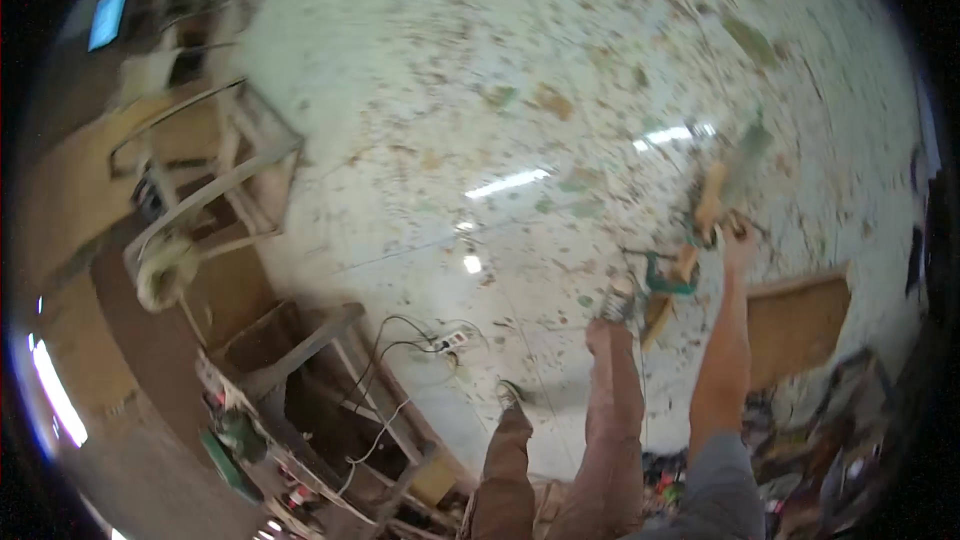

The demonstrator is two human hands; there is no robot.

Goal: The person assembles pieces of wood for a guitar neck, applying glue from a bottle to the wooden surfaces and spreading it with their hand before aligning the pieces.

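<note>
My right hand reaches out over the speckled white floor, its fingers curled round a small dark part, too blurred to name, beside a long piece of orange-brown wood. Nearer my feet, a green clamp with a dark screw bar is on the wood. A thin strip of wood angles down from it toward the lower edge. My right shoe is next to the clamp; my left shoe is farther left. My left hand is not in view.
Wooden frames and a workbench with shelves line the left side. A power strip with cables lies on the floor by the bench. A brown board lies right of my arm, and cluttered items fill the lower right.
</note>
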